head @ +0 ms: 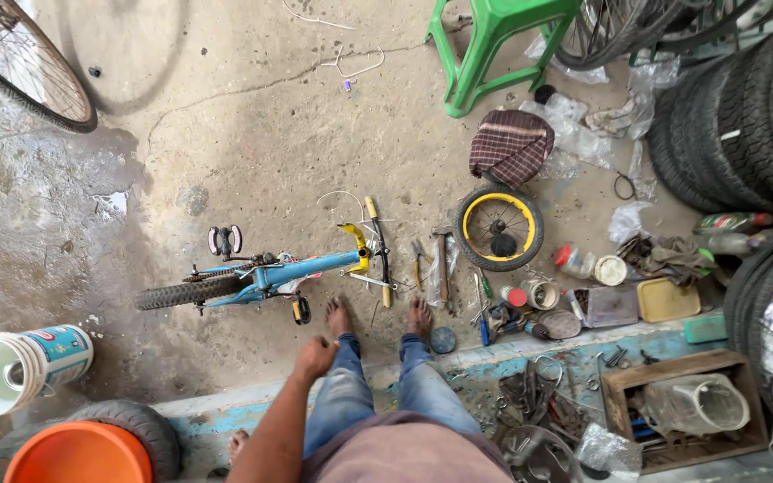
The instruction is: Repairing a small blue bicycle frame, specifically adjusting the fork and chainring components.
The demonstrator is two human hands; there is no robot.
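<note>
Standing barefoot on the concrete floor (315, 134), looking straight down. One hand (315, 356) hangs loosely curled, holding nothing, over the knee; I take it for the left, and the other isn't in view. The small blue kids' bike (266, 275) lies on its side just ahead of the toes, slightly left of that hand. Long axis runs left-right: knobby rear tyre left, yellow fork right, front wheel off. That yellow-rimmed wheel (498, 226) sits apart, further right, past the hammer (442, 259).

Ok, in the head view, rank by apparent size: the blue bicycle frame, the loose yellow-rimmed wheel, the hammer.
1. blue bicycle frame
2. yellow-rimmed wheel
3. hammer
All lie on the floor at similar distance, so the ranking seems safe.
</note>
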